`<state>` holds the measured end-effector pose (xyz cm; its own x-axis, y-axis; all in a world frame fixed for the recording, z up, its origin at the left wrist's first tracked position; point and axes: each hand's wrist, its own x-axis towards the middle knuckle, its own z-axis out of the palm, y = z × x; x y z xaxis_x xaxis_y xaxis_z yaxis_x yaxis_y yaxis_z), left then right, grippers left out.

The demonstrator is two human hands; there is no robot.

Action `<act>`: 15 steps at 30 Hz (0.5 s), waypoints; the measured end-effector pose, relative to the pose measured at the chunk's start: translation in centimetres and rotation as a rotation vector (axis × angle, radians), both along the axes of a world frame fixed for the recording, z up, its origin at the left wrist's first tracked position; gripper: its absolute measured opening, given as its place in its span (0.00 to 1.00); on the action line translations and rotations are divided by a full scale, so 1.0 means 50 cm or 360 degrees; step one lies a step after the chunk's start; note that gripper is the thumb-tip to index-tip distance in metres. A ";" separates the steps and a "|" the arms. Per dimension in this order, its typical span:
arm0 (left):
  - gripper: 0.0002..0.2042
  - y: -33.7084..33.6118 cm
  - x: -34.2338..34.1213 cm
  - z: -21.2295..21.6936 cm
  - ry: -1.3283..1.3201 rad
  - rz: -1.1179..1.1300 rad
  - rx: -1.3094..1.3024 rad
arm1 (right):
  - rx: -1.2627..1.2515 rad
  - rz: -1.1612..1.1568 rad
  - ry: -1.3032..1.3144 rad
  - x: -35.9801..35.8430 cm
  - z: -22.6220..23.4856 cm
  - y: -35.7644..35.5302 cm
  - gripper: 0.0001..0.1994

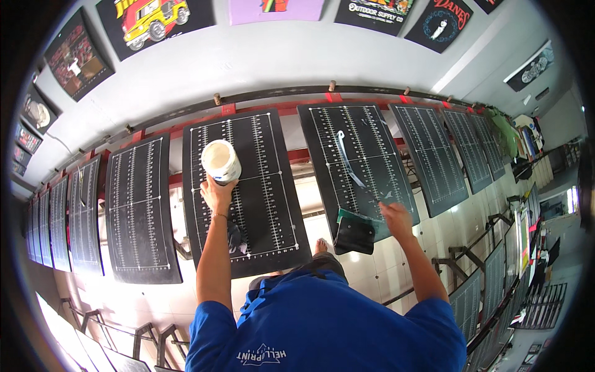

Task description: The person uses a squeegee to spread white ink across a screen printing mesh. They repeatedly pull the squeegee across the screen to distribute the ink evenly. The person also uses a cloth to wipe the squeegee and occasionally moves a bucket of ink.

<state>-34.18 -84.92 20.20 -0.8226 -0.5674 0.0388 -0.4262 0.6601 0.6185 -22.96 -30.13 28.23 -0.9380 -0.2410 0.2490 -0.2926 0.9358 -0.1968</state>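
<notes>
My left hand is closed around the lower side of a white tub over a black printing board marked with white scale lines. The tub's round top is cream; I cannot tell whether that is a lid or the contents. My right hand is closed at the near end of a long, thin spatula, whose pale, curved blade reaches over the neighbouring board. Its dark handle hardly shows against the black. Just left of this hand, a squeegee with a green edge and black body lies at the board's near edge.
More marked boards run in a row to both sides on a red frame. A dark rail runs behind them along the wall. A crumpled dark piece lies on the board under my left arm. Metal brackets stand behind me.
</notes>
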 end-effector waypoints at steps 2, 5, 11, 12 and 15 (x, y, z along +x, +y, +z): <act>0.50 -0.005 0.007 0.010 -0.0092 -0.0014 -0.0047 | -0.0055 -0.0024 0.0253 -0.007 0.071 -0.030 0.11; 0.54 -0.021 0.026 0.033 -0.0261 -0.0051 -0.0068 | -0.0657 -0.0115 0.0198 -0.040 0.178 -0.168 0.11; 0.37 -0.068 0.178 0.057 0.0165 -0.0100 0.0032 | -0.1388 0.0146 -0.0143 -0.162 0.259 -0.474 0.09; 0.34 -0.086 0.229 0.062 0.0213 -0.0077 0.0092 | -0.1310 0.0245 -0.0141 -0.181 0.276 -0.538 0.09; 0.26 -0.103 0.346 0.079 0.0201 -0.0030 0.0245 | -0.0946 0.0316 -0.0254 -0.274 0.254 -0.667 0.12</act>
<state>-16.86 -90.06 24.17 -0.8274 -0.5589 0.0561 -0.3272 0.5607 0.7607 -36.65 -63.50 40.91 -0.9262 -0.2778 0.2547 -0.3734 0.5848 -0.7201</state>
